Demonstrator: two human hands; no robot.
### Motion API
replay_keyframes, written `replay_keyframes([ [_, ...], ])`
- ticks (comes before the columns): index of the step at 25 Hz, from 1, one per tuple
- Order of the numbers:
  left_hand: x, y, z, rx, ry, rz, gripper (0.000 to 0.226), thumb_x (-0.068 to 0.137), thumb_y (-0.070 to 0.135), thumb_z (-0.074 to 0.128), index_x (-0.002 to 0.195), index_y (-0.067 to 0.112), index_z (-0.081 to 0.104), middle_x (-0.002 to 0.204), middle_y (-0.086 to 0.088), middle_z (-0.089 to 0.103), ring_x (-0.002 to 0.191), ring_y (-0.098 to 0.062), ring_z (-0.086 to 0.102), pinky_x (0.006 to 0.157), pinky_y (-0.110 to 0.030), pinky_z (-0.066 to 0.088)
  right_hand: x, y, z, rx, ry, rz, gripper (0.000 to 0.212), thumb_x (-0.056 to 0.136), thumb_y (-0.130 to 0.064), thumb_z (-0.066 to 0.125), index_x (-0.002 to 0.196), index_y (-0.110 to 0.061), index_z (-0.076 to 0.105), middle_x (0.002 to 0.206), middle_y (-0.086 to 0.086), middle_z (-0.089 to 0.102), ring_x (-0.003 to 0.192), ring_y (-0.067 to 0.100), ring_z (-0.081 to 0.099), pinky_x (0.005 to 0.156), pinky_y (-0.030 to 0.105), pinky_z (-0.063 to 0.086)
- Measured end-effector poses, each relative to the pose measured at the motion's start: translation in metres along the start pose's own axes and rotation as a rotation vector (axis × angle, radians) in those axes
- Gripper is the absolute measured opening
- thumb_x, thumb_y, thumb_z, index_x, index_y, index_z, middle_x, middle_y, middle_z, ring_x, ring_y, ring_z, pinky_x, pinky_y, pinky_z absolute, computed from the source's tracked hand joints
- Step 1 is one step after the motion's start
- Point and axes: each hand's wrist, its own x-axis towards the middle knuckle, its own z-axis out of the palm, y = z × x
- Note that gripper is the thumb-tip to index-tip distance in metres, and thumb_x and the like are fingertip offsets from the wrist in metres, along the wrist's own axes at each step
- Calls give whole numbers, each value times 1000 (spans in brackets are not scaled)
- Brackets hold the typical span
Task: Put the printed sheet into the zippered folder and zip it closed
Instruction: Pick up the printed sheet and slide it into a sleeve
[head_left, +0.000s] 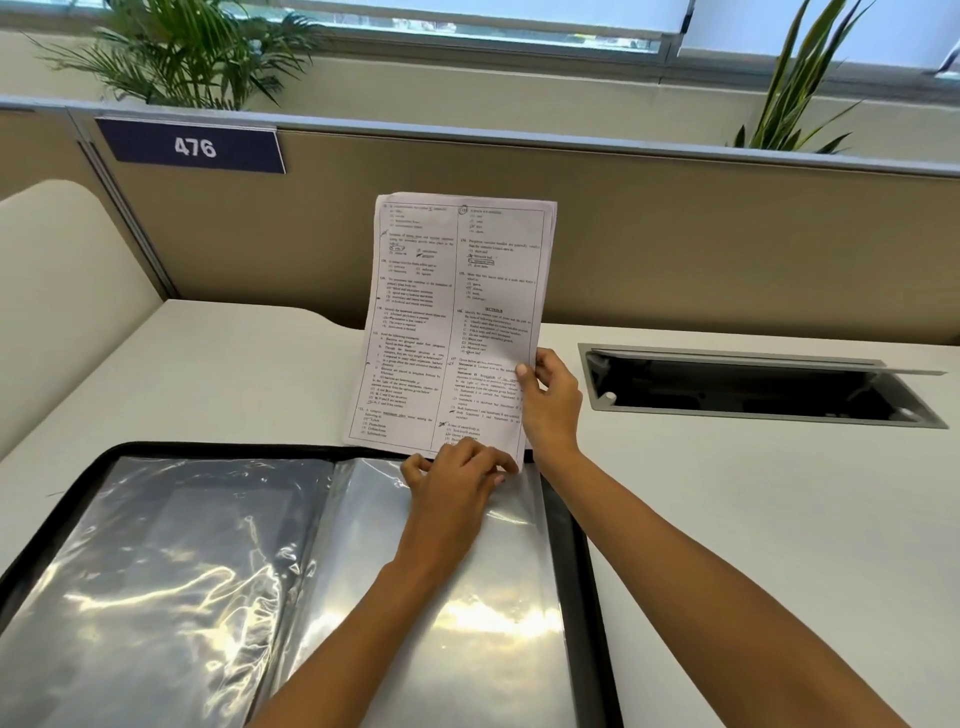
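Note:
The printed sheet (447, 317), white with two columns of text, stands upright above the far edge of the zippered folder (589, 561). The folder lies open flat on the desk, black-rimmed, showing shiny clear plastic sleeves (171, 561). My right hand (550, 400) pinches the sheet's right edge near the bottom. My left hand (457, 480) rests on the top of the right-hand sleeve, fingers at the sheet's bottom edge, which meets the sleeve's opening. Whether those fingers grip the sleeve or the sheet is hard to tell.
A white desk (727, 519) carries the folder. An open cable hatch (753, 387) with a raised lid sits at the right. A tan partition (675, 234) with a "476" sign (195, 147) stands behind, plants above it. A cream curved panel (57, 291) rises at left.

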Motion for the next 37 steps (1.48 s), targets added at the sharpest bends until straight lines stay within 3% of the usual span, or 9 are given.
replay_keyframes([
  [7, 5, -3, 2, -26, 19, -66, 16, 96, 29, 47, 104, 35, 59, 110, 15, 59, 109, -7, 47, 86, -31, 14, -5, 0, 0, -1, -47, 19, 10, 97, -18, 52, 106, -17, 57, 108, -1, 66, 85, 9, 64, 69, 17, 58],
  [11, 4, -17, -6, 24, 12, -69, 16, 96, 29, 45, 97, 37, 58, 101, 20, 57, 102, -2, 46, 82, -30, 12, -5, 0, -7, 28, -61, 41, 9, 97, -17, 52, 103, -20, 57, 107, -3, 65, 82, 2, 63, 61, 9, 54],
  [16, 2, -49, -23, 110, 4, -96, 14, 95, 29, 48, 92, 36, 60, 94, 25, 56, 97, -1, 46, 79, -31, 12, -4, 5, -19, 56, -77, 72, 12, 97, -16, 52, 107, -20, 56, 113, -2, 65, 87, 5, 63, 71, 19, 58],
  [20, 4, -76, -42, 185, 20, -143, 20, 94, 21, 50, 86, 35, 61, 89, 19, 61, 93, -6, 49, 73, -33, 14, -2, 13, -22, 22, -104, 72, 14, 96, -14, 53, 110, -16, 56, 112, -1, 64, 83, 2, 62, 57, 7, 52],
  [24, 6, -95, -53, 184, 44, -173, 27, 93, 13, 51, 84, 36, 61, 89, 18, 62, 94, -9, 51, 71, -32, 12, 1, 21, -21, 18, -117, 97, 19, 95, -10, 54, 114, -11, 57, 114, 2, 65, 91, 14, 64, 72, 19, 57],
  [27, 8, -102, -53, 157, 60, -192, 26, 91, 13, 55, 82, 38, 60, 86, 18, 62, 95, -9, 49, 69, -32, 12, 2, 25, -21, 54, -149, 124, 19, 95, -9, 55, 112, -17, 57, 110, 0, 64, 91, 12, 64, 69, 17, 58],
  [30, 5, -105, -50, -19, 130, -213, 23, 85, 16, 64, 87, 37, 57, 86, 15, 61, 90, -10, 53, 79, -36, 23, 7, 27, -22, 27, -156, 125, 20, 94, -8, 55, 112, -17, 58, 110, 1, 65, 95, 16, 64, 77, 24, 57],
  [33, 8, -106, -54, -223, 261, -312, 30, 81, 15, 71, 108, 23, 61, 102, 0, 62, 82, -16, 58, 88, -43, 45, 8, 32, -22, 8, -143, 135, 24, 94, -6, 54, 116, -14, 58, 113, 5, 66, 100, 21, 63, 81, 28, 55],
  [37, 18, -105, -60, -192, 164, -420, 29, 88, 22, 64, 117, 19, 61, 109, -3, 68, 96, -23, 61, 97, -48, 42, 6, 37, -23, 1, -142, 136, 23, 94, -7, 54, 117, -13, 57, 111, 2, 64, 100, 21, 61, 78, 24, 54],
])
